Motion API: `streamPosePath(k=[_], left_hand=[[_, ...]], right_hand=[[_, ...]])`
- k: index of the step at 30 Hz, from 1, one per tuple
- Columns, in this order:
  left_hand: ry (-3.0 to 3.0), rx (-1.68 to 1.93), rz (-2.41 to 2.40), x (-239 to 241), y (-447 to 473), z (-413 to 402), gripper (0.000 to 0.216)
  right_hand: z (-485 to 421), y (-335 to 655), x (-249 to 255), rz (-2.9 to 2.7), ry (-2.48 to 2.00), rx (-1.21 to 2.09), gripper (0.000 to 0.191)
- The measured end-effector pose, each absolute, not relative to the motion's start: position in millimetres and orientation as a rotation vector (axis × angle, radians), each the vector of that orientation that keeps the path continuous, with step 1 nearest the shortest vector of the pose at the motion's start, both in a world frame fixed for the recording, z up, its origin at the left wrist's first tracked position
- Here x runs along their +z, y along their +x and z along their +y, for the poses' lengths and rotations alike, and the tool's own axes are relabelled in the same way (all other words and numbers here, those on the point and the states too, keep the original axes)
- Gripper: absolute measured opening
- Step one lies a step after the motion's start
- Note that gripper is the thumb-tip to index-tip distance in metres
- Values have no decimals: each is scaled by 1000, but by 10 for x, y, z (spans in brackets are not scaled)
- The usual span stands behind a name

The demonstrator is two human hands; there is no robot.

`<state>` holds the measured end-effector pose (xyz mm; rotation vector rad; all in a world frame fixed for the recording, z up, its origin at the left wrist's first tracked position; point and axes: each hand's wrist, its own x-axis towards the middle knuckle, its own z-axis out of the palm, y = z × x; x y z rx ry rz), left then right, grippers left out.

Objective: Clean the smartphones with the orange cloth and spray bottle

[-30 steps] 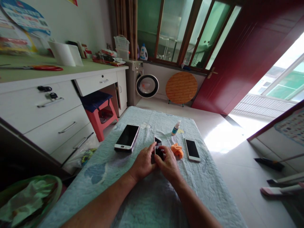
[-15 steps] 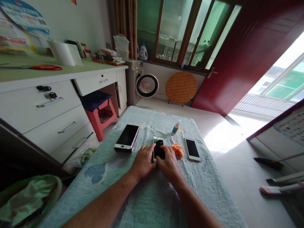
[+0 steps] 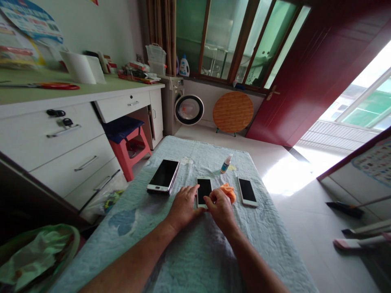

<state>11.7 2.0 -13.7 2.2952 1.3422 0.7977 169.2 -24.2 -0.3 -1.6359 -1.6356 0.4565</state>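
A white-framed smartphone (image 3: 204, 187) with a dark screen lies face up on the cloth-covered table. My left hand (image 3: 185, 203) grips it along the left side, fingertips at the edge and thumb by the bottom. Over its lower right corner is my right hand (image 3: 222, 209), with fingers curled in and thumb pressed toward them; whatever they may pinch is hidden. Just beyond those knuckles sits a crumpled orange cloth (image 3: 229, 193), partly covered by the hand. A small spray bottle (image 3: 226, 163) stands upright behind the cloth.
Another white smartphone (image 3: 247, 192) lies at the right. A stack of phones (image 3: 164, 176) is on the left, a white one on top. Beyond the quilted table cover (image 3: 195, 150) are a red stool (image 3: 126, 146), a washing machine with its door open (image 3: 189, 110) and a desk (image 3: 122, 95).
My right hand has drawn back toward the phone's lower right, and its fingers have curled in. More of the screen shows, and the light reflection on it has gone. My left hand stays nearly still.
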Motion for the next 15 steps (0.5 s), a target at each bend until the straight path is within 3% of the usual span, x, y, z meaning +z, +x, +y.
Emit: streamPosePath(k=[6,15], left_hand=[[2305,786,1331,-140,111,27,74],[2272,748,1328,-79,110,19,77]], right_hand=[[-256,1722,33,-1672,-1589,484,11],[-251,1753,67,-1695,-1568,556,7]])
